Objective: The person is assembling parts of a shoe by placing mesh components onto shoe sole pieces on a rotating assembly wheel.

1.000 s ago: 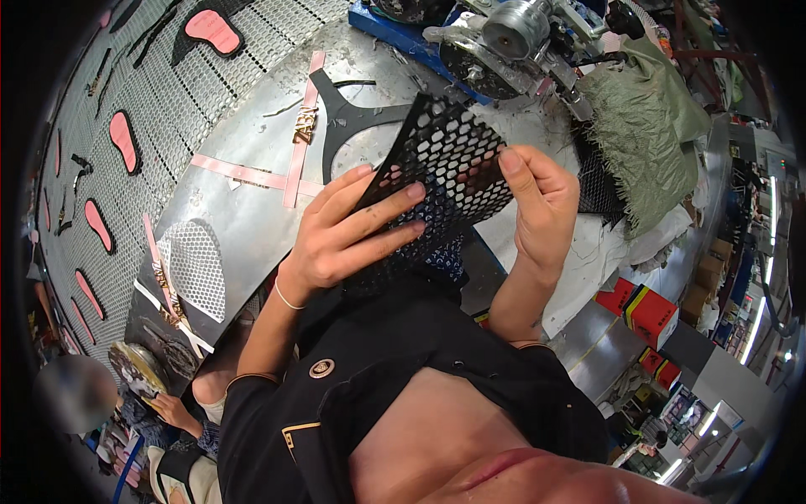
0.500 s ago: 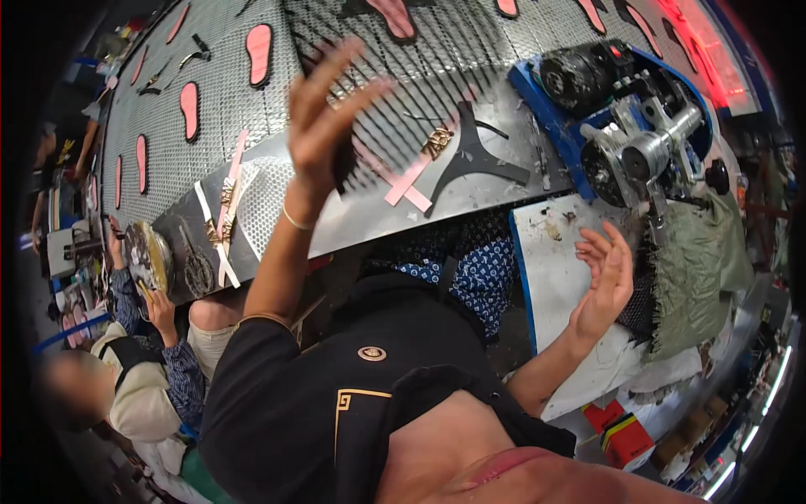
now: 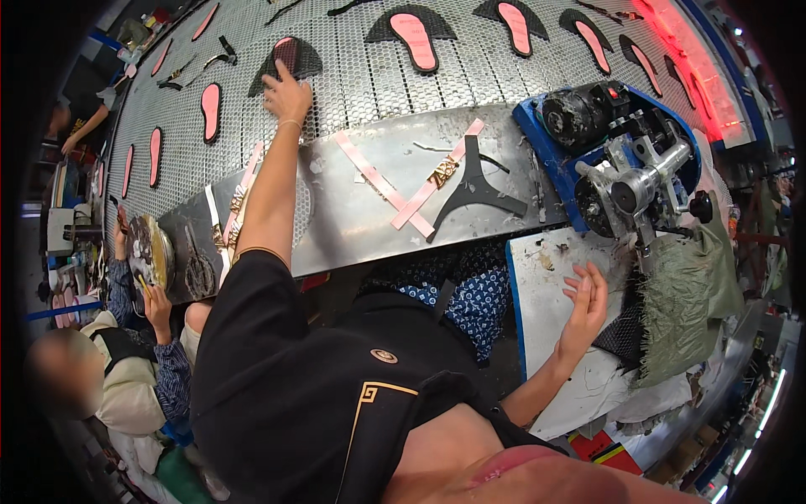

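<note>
My left hand [image 3: 288, 99] reaches to the metal mesh belt [image 3: 353, 80], fingers stretched over a half-round black mesh piece [image 3: 307, 63]. That piece lies across a pink insole [image 3: 286, 50] with a black edge, which shows darkly through it. My right hand [image 3: 586, 309] hangs at the right over a white-topped stand, fingers loosely bent and apart, with nothing in it. On the metal table edge in front of me lie crossed pink straps [image 3: 411, 210] with a gold letter ornament [image 3: 442, 174], beside a three-armed black piece [image 3: 478, 189].
More pink insoles [image 3: 415, 42] lie along the belt, several on black half-round pieces. A blue-framed machine with a motor [image 3: 579, 113] stands at the right, near a green sack [image 3: 684, 294]. Red light glows at the far right. A co-worker [image 3: 126, 386] sits at the left.
My left hand has swung forward and left, bringing the black mesh piece from the air down onto an insole. My right hand has dropped slightly toward me.
</note>
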Tool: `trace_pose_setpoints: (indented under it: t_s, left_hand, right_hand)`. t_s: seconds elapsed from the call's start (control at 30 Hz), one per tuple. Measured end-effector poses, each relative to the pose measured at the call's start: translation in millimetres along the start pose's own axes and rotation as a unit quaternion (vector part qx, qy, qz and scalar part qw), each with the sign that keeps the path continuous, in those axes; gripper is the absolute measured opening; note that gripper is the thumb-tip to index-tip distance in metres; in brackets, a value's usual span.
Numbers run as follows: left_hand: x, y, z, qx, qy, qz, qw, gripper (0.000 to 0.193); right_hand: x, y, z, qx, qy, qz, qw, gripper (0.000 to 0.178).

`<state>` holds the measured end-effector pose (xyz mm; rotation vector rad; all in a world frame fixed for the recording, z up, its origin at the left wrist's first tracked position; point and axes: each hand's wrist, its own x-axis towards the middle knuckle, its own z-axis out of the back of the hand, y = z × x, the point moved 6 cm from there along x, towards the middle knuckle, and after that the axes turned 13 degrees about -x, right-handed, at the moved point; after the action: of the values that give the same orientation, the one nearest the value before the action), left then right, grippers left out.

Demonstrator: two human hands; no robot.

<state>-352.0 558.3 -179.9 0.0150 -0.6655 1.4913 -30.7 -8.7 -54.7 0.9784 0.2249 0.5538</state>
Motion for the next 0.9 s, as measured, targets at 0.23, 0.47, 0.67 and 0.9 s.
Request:
trace_pose_setpoints:
  t_s: [0.23, 0.47, 0.67, 0.9]
  left_hand:
    - [20, 19, -7, -0.012, 0.091, 0.055, 0.994, 0.08]
    - [64, 61, -37, -0.668, 0.079, 0.304, 0.674, 0.062]
    - [33, 48, -42, -0.765, 0.145, 0.327, 0.536, 0.023]
    - [-33, -21, -1, -0.751, 0.269, 0.442, 0.41, 0.03]
  right_hand:
    - [-5, -29, 6, -0.001, -0.014, -0.048, 0.999, 0.038]
    - [3, -22, -4, 0.001, -0.01, -0.017, 1.0, 0.041]
    - [2, -20, -3, -0.005, -0.015, -0.029, 0.999, 0.043]
    - [2, -18, -2, -0.009, -0.008, -0.031, 0.999, 0.041]
